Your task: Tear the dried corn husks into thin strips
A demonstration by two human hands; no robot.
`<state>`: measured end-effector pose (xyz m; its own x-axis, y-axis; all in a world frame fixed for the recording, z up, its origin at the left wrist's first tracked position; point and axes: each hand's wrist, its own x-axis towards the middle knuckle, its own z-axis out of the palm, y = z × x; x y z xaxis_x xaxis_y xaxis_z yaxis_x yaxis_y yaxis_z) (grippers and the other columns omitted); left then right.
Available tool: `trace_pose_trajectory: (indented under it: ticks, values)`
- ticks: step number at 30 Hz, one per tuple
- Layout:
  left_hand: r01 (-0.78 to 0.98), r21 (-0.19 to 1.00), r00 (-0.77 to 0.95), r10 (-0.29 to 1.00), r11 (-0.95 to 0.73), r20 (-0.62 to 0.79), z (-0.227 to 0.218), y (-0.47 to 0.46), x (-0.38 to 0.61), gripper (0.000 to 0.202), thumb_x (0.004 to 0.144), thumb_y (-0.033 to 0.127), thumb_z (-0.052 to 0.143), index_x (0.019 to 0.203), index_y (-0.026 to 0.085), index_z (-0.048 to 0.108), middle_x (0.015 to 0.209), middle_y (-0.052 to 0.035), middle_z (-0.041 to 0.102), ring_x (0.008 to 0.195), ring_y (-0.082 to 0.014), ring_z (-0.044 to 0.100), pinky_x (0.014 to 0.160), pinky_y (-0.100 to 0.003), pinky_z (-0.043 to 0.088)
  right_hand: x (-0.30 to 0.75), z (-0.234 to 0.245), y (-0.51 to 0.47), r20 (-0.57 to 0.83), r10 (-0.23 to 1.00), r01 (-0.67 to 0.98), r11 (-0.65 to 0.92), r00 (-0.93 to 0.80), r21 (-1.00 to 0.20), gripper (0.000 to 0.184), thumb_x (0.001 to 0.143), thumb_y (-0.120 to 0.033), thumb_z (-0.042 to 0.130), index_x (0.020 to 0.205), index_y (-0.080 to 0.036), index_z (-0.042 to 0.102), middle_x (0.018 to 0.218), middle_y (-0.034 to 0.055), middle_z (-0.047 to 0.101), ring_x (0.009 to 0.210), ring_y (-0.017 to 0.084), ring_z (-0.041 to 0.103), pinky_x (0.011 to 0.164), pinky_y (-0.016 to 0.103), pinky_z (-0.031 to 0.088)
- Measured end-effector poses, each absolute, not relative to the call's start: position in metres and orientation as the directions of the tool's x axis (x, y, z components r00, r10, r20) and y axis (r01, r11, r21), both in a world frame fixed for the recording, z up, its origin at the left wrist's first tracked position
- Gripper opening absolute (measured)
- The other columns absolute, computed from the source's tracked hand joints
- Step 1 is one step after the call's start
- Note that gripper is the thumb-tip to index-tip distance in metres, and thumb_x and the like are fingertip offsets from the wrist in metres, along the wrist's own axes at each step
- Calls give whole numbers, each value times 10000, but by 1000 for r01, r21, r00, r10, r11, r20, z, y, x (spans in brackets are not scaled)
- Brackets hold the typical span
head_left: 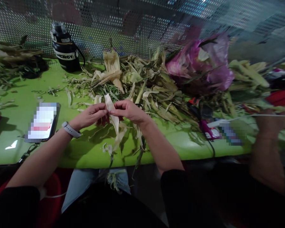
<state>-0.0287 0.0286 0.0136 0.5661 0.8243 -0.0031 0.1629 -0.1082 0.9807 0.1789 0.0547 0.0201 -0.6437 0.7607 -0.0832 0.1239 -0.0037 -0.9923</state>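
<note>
Head view: pink bag beside husks

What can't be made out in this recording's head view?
Head view, left hand and right hand: some fingertips, hidden behind the pale husk strip and thumbs.
Head view, phone on the left: screen text, pixelated.
Head view, pink bag: contents, mostly covered by its crumpled plastic.
Head view, co-worker's hand: finger positions, blurred.

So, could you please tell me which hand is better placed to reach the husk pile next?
Probably the right hand: it is closer to the bulk of the husk pile, while the left hand sits farther away. Both hands are on the pale husk strip.
</note>
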Motion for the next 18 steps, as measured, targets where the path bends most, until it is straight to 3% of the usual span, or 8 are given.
trace_pose_trajectory:
  ticks: [3,6,13,15,18]
  values:
    - [203,972,534,846,-116,-10,17,27,-25,109,882,247,552,808,169,572,649,5,622,468,-84,559,445,-193,434,178,19,52,-81,736,177,54,-672,-983,265,782,-412,695,826,-156,641,662,-19,593,556,91,507,517,229,406]
    - [221,971,510,860,-96,-31,18,26,-23,76,843,181,548,770,165,562,604,11,607,450,-86,564,438,-189,439,177,18,49,6,740,251,236,-672,-939,232,835,-394,614,771,-172,591,654,-21,546,594,106,495,557,243,395]
    - [250,968,478,872,-14,-111,19,27,-24,94,831,128,504,808,138,594,582,-6,641,449,-97,610,432,-173,451,172,16,46,322,655,314,662,-684,-680,211,844,-277,520,664,-193,448,635,-30,446,599,96,388,597,254,305]
    - [247,969,502,856,-3,-125,20,28,-26,106,822,121,496,811,133,600,574,-8,649,445,-94,612,431,-165,447,171,14,47,379,603,274,720,-702,-638,224,843,-259,511,650,-196,416,632,-33,432,592,90,379,591,248,294]
    - [242,970,554,821,2,-139,19,29,-28,99,809,144,506,799,131,604,577,-19,667,435,-99,613,424,-170,444,173,12,48,368,567,218,714,-737,-665,217,855,-259,509,663,-192,432,626,-43,421,573,79,359,565,231,279]
